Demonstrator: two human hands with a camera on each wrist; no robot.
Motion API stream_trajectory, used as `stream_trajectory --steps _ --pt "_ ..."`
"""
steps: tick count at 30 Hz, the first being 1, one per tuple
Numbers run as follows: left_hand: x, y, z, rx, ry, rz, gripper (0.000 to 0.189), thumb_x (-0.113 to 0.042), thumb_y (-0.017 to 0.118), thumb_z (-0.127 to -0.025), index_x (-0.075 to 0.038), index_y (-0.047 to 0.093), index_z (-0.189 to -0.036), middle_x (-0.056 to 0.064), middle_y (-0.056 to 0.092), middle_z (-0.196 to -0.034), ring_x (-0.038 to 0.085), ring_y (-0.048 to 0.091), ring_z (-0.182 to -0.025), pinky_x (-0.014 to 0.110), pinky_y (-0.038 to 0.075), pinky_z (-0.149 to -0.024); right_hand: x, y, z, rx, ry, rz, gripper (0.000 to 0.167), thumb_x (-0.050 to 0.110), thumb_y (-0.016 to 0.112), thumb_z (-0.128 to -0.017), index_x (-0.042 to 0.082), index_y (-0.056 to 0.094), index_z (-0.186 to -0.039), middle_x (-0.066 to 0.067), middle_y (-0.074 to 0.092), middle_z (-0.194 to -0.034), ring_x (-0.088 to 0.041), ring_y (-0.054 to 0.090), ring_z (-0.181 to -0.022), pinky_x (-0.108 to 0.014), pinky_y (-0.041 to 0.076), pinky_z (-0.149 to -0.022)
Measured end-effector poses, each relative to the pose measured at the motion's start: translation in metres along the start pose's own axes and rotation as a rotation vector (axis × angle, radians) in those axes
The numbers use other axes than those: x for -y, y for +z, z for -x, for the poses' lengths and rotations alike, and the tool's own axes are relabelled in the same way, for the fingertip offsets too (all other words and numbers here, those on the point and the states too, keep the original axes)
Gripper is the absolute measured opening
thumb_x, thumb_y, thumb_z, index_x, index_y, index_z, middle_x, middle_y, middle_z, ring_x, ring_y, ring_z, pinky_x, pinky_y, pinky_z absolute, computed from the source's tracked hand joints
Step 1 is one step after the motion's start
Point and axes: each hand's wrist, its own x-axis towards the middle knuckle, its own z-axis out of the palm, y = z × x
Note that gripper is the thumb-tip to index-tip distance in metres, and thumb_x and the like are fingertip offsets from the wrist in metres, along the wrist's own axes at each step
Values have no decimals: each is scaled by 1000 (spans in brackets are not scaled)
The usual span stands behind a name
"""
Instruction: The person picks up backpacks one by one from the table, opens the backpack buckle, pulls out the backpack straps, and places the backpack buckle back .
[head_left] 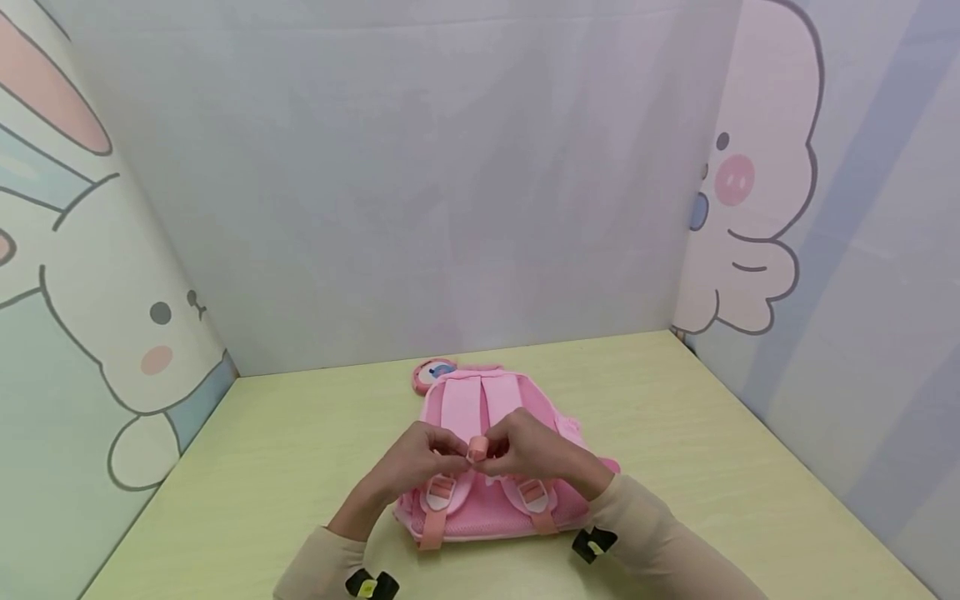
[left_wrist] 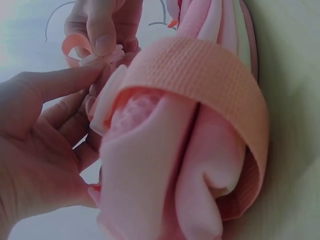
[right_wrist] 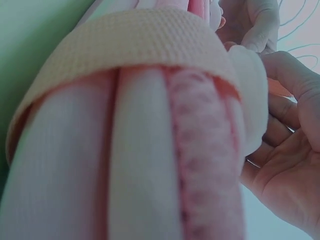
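A pink child's backpack (head_left: 487, 508) lies on the table with its shoulder straps (head_left: 461, 408) facing up. Over its middle, my left hand (head_left: 427, 454) and right hand (head_left: 528, 450) meet fingertip to fingertip. Between them they pinch a small white buckle (left_wrist: 111, 54) on a chest strap, whose peach webbing (head_left: 477, 448) stands up in a loop. In the left wrist view the right thumb presses on the buckle while the left fingertips hold it from the near side. Fingers hide part of the buckle. Peach webbing (right_wrist: 135, 42) of the backpack fills much of the right wrist view.
Two white strap adjusters (head_left: 439, 492) sit below the hands, with peach strap ends hanging toward the table's near side. A round pink charm (head_left: 432, 375) lies at the backpack's top left. The pale yellow table (head_left: 300, 467) is bordered by a grey back wall (head_left: 420, 208) and cartoon-printed side walls.
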Motion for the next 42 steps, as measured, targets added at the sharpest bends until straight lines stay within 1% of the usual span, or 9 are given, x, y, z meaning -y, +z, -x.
stream_trajectory --steps 6,8,11,15,20,24,28,34,42 --pt "1 -5 0 30 -3 -25 9 -16 74 -91 -10 78 -97 3 71 -88 18 61 -81 29 53 -69 2 0 -1 3 -4 -9 8 11 76 -90 15 76 -82 9 60 -62 -2 48 -55 -17 41 -51" --pt "-1 -7 1 44 -13 -2 11 -16 73 -92 -8 77 -99 4 71 -90 18 61 -82 29 52 -70 3 -1 -1 -2 -13 2 8 11 76 -89 15 76 -83 11 59 -63 -2 48 -55 -17 42 -51" --pt "-3 -8 2 63 -48 54 17 -17 69 -95 -4 76 -105 6 71 -93 17 59 -84 27 50 -71 4 -1 -1 -14 -30 34 9 9 76 -88 16 75 -82 13 60 -64 -1 50 -57 -18 45 -53" --pt "-5 -8 2 82 -85 109 22 -16 65 -98 2 73 -109 6 68 -92 17 56 -83 26 47 -70 5 -1 -1 -16 -55 68 8 9 77 -88 15 75 -83 15 61 -68 1 53 -61 -21 51 -57" --pt "-5 -8 2 95 -93 147 22 -14 62 -100 5 71 -108 6 66 -88 16 54 -81 26 45 -68 8 -1 -1 -20 -71 78 5 10 77 -88 12 75 -84 15 62 -69 0 55 -64 -26 54 -60" --pt "-3 -7 1 106 -91 166 22 -13 61 -100 6 70 -108 6 65 -87 16 54 -81 25 45 -68 9 -1 -1 -25 -72 82 8 9 78 -87 13 74 -82 15 62 -69 0 55 -63 -25 53 -59" --pt "-1 -6 0 102 -85 171 21 -12 61 -100 6 70 -107 7 64 -87 17 55 -80 26 46 -69 8 0 -2 -26 -71 79 9 8 78 -86 15 74 -81 15 61 -68 1 53 -61 -21 51 -57" --pt "1 -5 -1 93 -84 202 21 -11 61 -100 7 69 -108 7 66 -89 19 58 -83 26 49 -72 7 0 -2 -22 -82 73 11 7 77 -86 15 73 -80 15 60 -67 1 53 -61 -20 50 -56" --pt "0 -6 0 89 -86 199 22 -12 60 -101 6 68 -109 8 67 -91 19 58 -84 27 49 -73 8 -1 -2 -21 -72 66 11 7 78 -86 15 73 -80 13 60 -65 0 51 -59 -19 48 -54"
